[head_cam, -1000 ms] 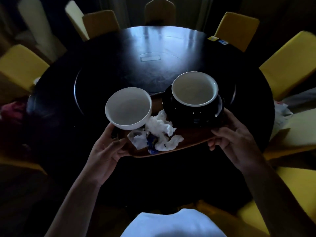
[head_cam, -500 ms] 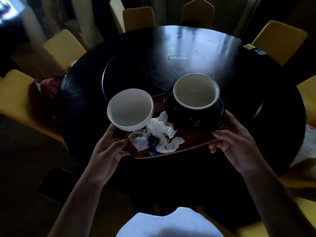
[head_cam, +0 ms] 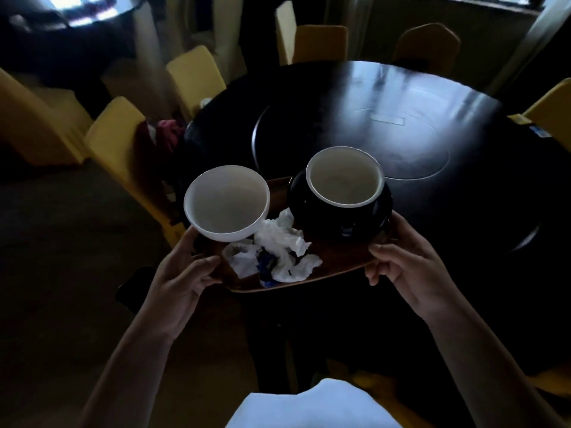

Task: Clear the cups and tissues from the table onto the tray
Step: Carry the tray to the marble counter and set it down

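A brown wooden tray (head_cam: 336,263) is held up in the air in front of the dark round table (head_cam: 432,156). My left hand (head_cam: 182,270) grips its left end and my right hand (head_cam: 408,267) grips its right end. On the tray stand a white cup (head_cam: 227,202) at the left and a black cup with a white inside (head_cam: 344,177) on a black saucer (head_cam: 380,211) at the right. Crumpled white tissues (head_cam: 278,248) with a bit of blue wrapper lie between them at the tray's near edge.
Yellow chairs ring the table, one close at the left (head_cam: 120,143) with red cloth (head_cam: 167,131) on it, others at the back (head_cam: 318,44) and right (head_cam: 550,112). Open floor (head_cam: 61,242) lies to the left. A second dark table (head_cam: 71,23) stands far left.
The view has swung left and back from the table; both hands keep their grip on the tray, which has moved with me off the table's edge.
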